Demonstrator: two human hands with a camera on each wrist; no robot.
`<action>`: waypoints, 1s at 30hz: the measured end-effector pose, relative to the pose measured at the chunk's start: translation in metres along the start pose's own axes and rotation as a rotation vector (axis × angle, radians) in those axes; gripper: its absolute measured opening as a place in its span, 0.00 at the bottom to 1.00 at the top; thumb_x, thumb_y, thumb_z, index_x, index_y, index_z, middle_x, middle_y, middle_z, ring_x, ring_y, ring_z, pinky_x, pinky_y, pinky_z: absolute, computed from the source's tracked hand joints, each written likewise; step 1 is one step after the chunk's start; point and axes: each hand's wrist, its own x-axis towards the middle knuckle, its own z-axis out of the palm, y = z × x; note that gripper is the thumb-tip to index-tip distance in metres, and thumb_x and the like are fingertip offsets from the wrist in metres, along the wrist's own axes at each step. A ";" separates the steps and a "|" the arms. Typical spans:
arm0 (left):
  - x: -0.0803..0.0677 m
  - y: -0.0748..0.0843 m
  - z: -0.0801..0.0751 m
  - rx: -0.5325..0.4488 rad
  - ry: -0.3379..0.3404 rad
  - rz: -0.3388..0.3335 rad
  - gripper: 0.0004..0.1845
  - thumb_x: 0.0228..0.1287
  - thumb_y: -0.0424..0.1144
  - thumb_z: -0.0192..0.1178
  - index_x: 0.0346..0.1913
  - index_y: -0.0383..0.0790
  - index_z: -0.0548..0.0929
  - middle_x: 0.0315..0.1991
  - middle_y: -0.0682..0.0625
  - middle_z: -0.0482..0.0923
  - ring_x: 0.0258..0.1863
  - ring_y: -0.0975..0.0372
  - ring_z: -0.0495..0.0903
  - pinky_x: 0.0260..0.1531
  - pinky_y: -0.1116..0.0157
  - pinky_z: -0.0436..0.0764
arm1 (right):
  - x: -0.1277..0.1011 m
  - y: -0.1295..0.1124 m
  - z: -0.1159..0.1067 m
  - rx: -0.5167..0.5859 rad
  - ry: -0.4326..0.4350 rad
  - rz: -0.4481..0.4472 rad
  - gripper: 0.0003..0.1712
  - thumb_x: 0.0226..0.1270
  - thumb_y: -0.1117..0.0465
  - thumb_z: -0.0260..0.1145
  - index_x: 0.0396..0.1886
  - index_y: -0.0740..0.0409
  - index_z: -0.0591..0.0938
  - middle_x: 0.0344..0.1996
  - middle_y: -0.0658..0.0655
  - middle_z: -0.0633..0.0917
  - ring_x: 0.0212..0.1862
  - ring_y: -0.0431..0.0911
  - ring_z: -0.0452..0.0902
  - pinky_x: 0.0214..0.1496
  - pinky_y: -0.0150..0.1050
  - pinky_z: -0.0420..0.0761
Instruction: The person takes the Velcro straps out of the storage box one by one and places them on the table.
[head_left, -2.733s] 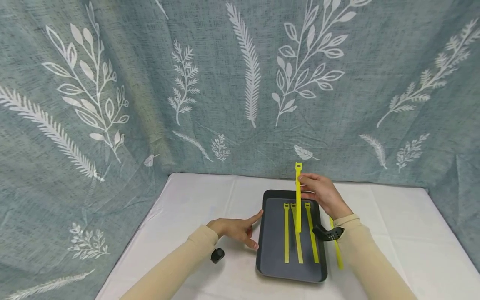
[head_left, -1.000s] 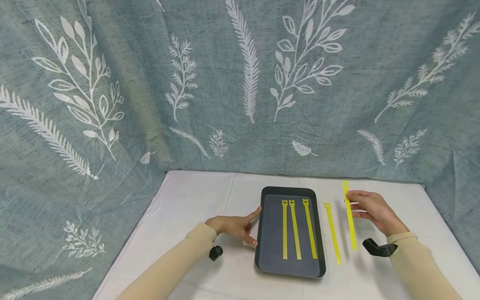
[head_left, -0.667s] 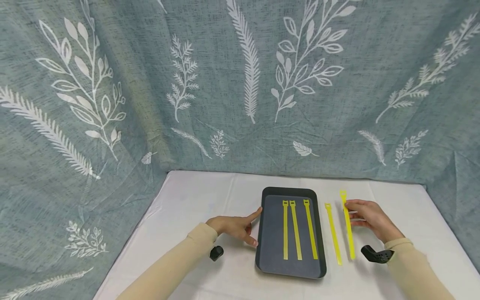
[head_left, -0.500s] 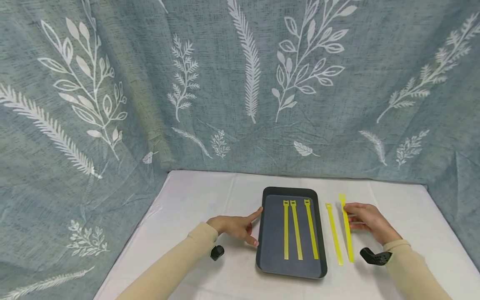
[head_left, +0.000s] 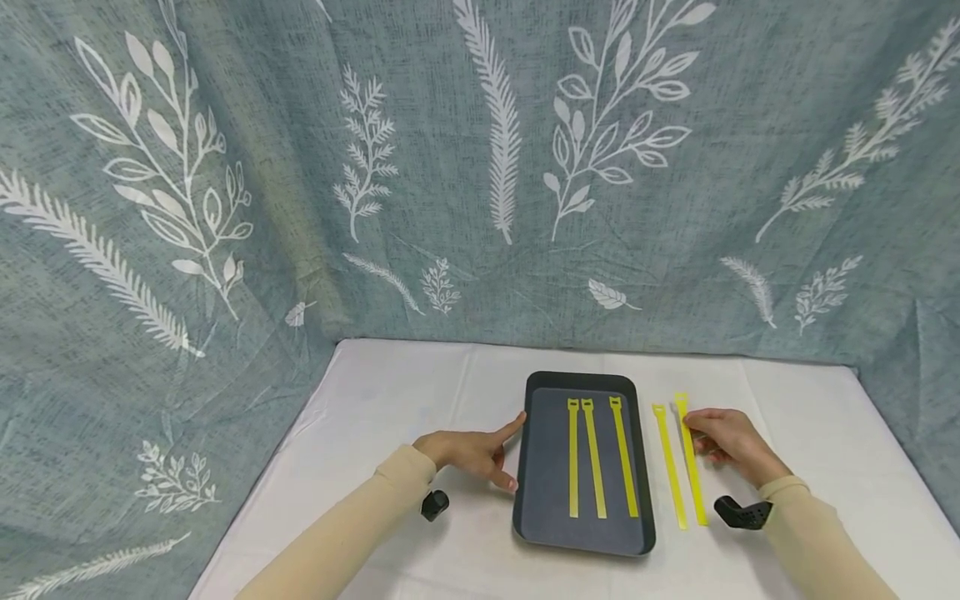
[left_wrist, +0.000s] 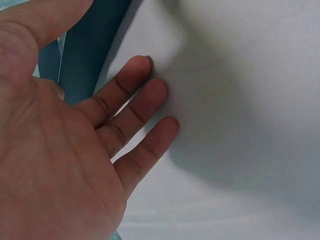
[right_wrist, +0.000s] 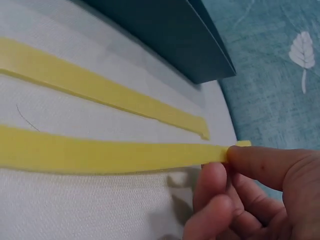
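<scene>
Head view: one yellow strap [head_left: 671, 467] lies on the desk [head_left: 405, 383], a second strap [head_left: 694, 479], pinched in the right hand's [head_left: 733, 439] fingers, looks almost down beside it, three straps [head_left: 594, 459] remain in the tray [head_left: 538, 517], left hand [head_left: 471, 452] unclenched against its side.

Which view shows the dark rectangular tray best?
The head view, showing the dark rectangular tray whole, from above. The right wrist view catches only an outer side and corner; the left wrist view, part of one wall.

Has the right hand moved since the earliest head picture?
Yes. Judged against the dark tray, the right hand has moved rightward, from its far right corner to beyond its right edge.
</scene>
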 end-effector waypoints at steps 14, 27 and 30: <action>0.000 0.001 0.002 -0.002 0.004 -0.018 0.62 0.61 0.50 0.73 0.83 0.60 0.34 0.30 0.53 0.70 0.32 0.63 0.69 0.46 0.62 0.66 | 0.001 0.000 0.005 -0.109 0.050 0.018 0.21 0.73 0.55 0.61 0.52 0.71 0.80 0.16 0.47 0.76 0.18 0.39 0.67 0.21 0.33 0.68; 0.002 -0.001 0.002 0.004 -0.002 -0.009 0.63 0.61 0.50 0.73 0.83 0.59 0.33 0.29 0.53 0.70 0.31 0.64 0.69 0.45 0.63 0.67 | 0.000 -0.004 0.005 -0.169 0.040 0.015 0.16 0.72 0.54 0.62 0.41 0.66 0.82 0.17 0.48 0.77 0.19 0.40 0.70 0.22 0.35 0.70; 0.002 0.000 0.002 -0.001 -0.001 -0.011 0.62 0.61 0.50 0.73 0.83 0.59 0.33 0.30 0.53 0.70 0.32 0.64 0.69 0.45 0.63 0.66 | 0.001 -0.003 0.005 -0.182 0.048 0.008 0.17 0.72 0.54 0.62 0.42 0.66 0.82 0.18 0.49 0.77 0.19 0.40 0.70 0.21 0.35 0.70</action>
